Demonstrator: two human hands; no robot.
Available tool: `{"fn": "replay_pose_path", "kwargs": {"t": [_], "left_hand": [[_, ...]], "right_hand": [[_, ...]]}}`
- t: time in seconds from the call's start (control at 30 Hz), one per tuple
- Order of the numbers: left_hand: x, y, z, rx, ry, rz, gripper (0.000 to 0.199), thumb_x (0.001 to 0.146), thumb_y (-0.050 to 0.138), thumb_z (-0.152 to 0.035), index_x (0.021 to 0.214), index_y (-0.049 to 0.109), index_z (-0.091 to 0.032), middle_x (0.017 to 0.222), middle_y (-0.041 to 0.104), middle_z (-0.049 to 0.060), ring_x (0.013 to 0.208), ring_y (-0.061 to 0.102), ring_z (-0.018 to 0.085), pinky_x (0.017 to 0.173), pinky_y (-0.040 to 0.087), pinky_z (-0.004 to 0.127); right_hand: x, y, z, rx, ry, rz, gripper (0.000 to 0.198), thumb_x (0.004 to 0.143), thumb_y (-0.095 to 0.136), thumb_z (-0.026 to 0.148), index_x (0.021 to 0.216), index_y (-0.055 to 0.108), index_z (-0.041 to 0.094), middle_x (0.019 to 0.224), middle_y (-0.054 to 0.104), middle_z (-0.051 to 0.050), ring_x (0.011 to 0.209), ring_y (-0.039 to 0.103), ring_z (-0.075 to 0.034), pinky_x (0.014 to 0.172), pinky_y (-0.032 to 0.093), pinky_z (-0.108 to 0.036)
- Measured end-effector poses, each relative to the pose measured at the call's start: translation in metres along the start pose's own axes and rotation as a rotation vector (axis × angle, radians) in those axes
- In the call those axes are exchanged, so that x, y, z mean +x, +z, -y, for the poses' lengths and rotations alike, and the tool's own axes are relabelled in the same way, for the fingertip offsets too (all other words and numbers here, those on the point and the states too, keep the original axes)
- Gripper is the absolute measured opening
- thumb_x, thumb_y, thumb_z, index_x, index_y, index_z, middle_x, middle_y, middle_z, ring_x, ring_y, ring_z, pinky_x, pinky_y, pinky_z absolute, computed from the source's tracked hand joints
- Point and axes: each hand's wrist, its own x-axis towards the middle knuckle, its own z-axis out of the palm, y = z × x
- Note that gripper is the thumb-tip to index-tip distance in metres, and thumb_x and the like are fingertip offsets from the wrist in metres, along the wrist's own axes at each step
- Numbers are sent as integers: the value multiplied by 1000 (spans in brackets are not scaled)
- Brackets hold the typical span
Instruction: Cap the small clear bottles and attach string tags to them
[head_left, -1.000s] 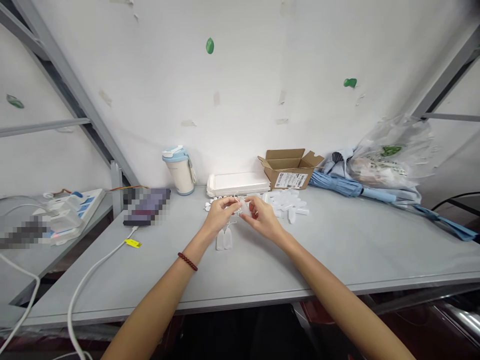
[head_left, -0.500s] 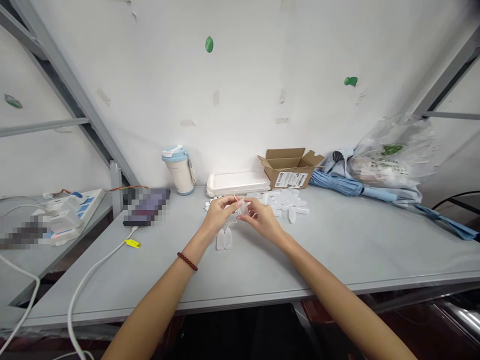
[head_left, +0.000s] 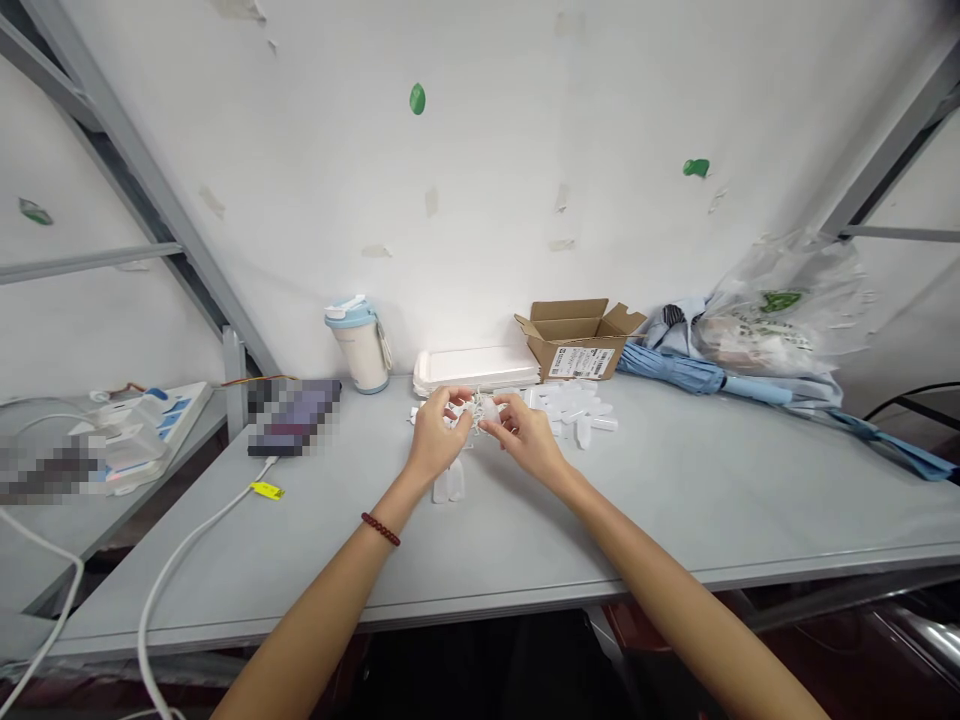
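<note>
My right hand (head_left: 531,438) pinches a small translucent white plastic piece (head_left: 491,411) between thumb and fingers. Close beside it, my left hand (head_left: 438,432) is curled, its thumb and forefinger at some thin white bits (head_left: 477,402); what they grip is too small to make out. Below my left hand, a pair of flat, rounded white pieces (head_left: 450,484) lies on the table, partly covered by the hand. Right of my right hand spreads a pile of similar translucent white pieces (head_left: 574,402).
Behind my hands are a white tray-like stack (head_left: 480,365) and an open cardboard box (head_left: 581,345). A blue-lidded cup (head_left: 358,345) and a blurred phone-like device (head_left: 296,418) with a white cable stand left. A folded blue umbrella (head_left: 675,370) and plastic bag (head_left: 780,310) lie right on the grey table (head_left: 675,500).
My left fingers have drawn slightly apart from the piece in my right hand, and the left hand has turned more upright. The right hand stays nearly in place with the piece.
</note>
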Motion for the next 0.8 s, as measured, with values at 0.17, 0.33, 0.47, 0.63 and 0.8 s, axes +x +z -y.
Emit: {"fn": "replay_pose_path", "kwargs": {"t": [0.17, 0.33, 0.47, 0.63, 0.8], "left_hand": [[-6, 1, -3, 210, 328, 98, 27, 76, 51, -12, 102, 56, -18, 103, 60, 8, 98, 54, 21, 81, 48, 36], [-6, -2, -6, 276, 413, 185, 37, 76, 63, -22, 111, 54, -18, 110, 60, 9, 105, 51, 24, 92, 44, 42], [-5, -4, -6, 280, 433, 265, 53, 69, 73, -33, 117, 52, -21, 116, 59, 9, 111, 48, 27, 94, 43, 45], [-6, -4, -6, 278, 455, 320, 57, 66, 75, -31, 117, 51, -22, 116, 59, 9, 111, 49, 28, 93, 43, 45], [-11, -10, -7, 285, 380, 354, 41, 70, 68, -21, 108, 54, -21, 111, 61, 6, 106, 50, 25, 93, 42, 42]], "right_hand": [[1, -1, 0, 37, 75, -21, 29, 78, 57, 45, 90, 47, 20, 55, 50, 6, 41, 49, -12, 44, 38, -23], [2, -2, 0, 66, 137, -27, 35, 74, 60, 51, 83, 46, 20, 51, 50, 7, 35, 48, -11, 40, 37, -22], [2, -4, 3, 67, 190, -25, 33, 74, 61, 48, 81, 46, 20, 48, 53, 7, 35, 49, -11, 40, 37, -22], [2, -4, 7, 127, 206, 1, 32, 73, 63, 46, 77, 45, 20, 44, 52, 7, 33, 48, -11, 39, 37, -22], [0, -1, 10, 280, 287, 142, 32, 73, 65, 45, 75, 46, 19, 40, 51, 7, 33, 50, -11, 35, 36, -20]]}}
